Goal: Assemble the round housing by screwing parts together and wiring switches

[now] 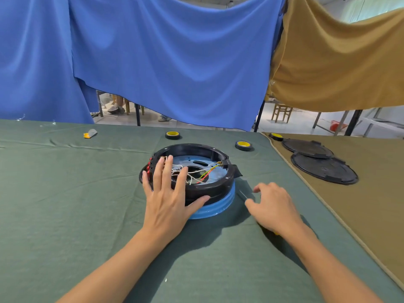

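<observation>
Left hand's (166,202) straight fingers (167,171) are pressing the round housing (209,186), probably stiff and light; take its rim, not the thin wires (196,171) beneath them. Right hand's (273,204) fingers are curling near a screwdriver (242,194); grip unclear.

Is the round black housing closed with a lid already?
No, the round housing is open on top, its loose wires showing beside the left hand.

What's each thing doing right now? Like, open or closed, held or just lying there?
round housing, open on top, no lid, sitting on a blue ring.
wires, loose inside it.
left hand, flat, pressing the housing's rim.
right hand, curled round a screwdriver.
tape rolls, lying flat, untouched.
black lids, off, lying flat on the brown cloth.
</observation>
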The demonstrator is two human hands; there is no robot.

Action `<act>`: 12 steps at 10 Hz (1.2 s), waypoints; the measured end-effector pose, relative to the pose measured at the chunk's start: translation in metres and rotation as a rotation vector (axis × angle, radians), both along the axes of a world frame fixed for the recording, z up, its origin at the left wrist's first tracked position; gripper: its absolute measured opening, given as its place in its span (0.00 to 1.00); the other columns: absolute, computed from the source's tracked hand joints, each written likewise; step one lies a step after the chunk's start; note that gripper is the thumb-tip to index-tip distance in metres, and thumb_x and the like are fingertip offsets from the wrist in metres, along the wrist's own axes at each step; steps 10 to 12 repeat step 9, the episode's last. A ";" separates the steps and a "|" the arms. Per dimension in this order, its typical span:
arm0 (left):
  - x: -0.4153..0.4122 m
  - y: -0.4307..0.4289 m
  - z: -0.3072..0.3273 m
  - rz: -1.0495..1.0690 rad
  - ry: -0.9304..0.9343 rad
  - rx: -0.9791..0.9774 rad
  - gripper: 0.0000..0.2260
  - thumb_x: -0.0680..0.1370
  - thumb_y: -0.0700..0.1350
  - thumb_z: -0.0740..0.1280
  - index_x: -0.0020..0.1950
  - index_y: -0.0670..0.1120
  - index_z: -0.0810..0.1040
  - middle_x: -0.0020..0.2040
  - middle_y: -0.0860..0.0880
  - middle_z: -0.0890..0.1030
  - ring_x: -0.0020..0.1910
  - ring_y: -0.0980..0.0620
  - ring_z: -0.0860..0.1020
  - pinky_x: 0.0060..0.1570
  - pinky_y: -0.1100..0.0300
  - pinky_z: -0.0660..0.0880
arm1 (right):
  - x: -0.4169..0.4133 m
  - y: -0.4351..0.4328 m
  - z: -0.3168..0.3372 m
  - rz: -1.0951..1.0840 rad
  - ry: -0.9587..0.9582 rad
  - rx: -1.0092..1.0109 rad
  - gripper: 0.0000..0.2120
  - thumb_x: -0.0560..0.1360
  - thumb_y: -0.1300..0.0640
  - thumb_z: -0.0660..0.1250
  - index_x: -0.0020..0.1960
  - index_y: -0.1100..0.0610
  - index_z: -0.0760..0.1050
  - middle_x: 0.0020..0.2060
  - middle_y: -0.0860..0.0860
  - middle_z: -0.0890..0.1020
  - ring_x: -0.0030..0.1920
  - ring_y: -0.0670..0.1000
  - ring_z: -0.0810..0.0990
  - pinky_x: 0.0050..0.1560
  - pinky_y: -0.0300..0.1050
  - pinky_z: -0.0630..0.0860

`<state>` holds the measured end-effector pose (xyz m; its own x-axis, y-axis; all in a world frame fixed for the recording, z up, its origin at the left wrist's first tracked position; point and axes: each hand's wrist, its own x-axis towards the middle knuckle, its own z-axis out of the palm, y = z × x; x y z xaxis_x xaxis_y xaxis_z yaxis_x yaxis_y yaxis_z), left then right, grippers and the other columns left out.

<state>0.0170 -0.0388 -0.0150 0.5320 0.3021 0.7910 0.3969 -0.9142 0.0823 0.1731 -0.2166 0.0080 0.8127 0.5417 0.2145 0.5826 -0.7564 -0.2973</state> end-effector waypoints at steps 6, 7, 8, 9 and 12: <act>0.003 0.005 -0.011 -0.252 -0.018 0.244 0.15 0.79 0.51 0.68 0.64 0.49 0.81 0.62 0.49 0.81 0.59 0.47 0.79 0.57 0.50 0.72 | 0.037 0.023 -0.021 -0.107 -0.122 0.108 0.08 0.78 0.62 0.58 0.48 0.64 0.75 0.50 0.60 0.76 0.53 0.60 0.74 0.50 0.49 0.68; 0.003 0.006 -0.010 -0.261 -0.031 0.214 0.15 0.79 0.51 0.67 0.64 0.49 0.81 0.62 0.48 0.81 0.59 0.46 0.79 0.59 0.50 0.71 | 0.038 0.021 -0.024 -0.118 -0.139 0.125 0.08 0.78 0.61 0.58 0.49 0.63 0.75 0.50 0.59 0.76 0.53 0.58 0.72 0.51 0.50 0.69; 0.000 0.005 -0.012 -0.232 -0.039 0.192 0.14 0.80 0.52 0.65 0.63 0.51 0.81 0.63 0.49 0.80 0.61 0.47 0.78 0.61 0.48 0.69 | 0.035 0.019 -0.027 -0.117 -0.121 0.111 0.09 0.79 0.58 0.58 0.52 0.62 0.74 0.52 0.58 0.76 0.53 0.56 0.71 0.52 0.50 0.70; -0.005 0.006 -0.010 -0.171 -0.067 0.161 0.14 0.80 0.53 0.63 0.62 0.54 0.82 0.64 0.48 0.80 0.62 0.48 0.78 0.63 0.44 0.66 | 0.026 0.011 -0.019 -0.120 -0.165 0.128 0.14 0.80 0.54 0.58 0.58 0.61 0.75 0.55 0.58 0.77 0.56 0.57 0.71 0.55 0.50 0.70; -0.005 0.006 -0.010 -0.171 -0.067 0.161 0.14 0.80 0.53 0.63 0.62 0.54 0.82 0.64 0.48 0.80 0.62 0.48 0.78 0.63 0.44 0.66 | 0.026 0.011 -0.019 -0.120 -0.165 0.128 0.14 0.80 0.54 0.58 0.58 0.61 0.75 0.55 0.58 0.77 0.56 0.57 0.71 0.55 0.50 0.70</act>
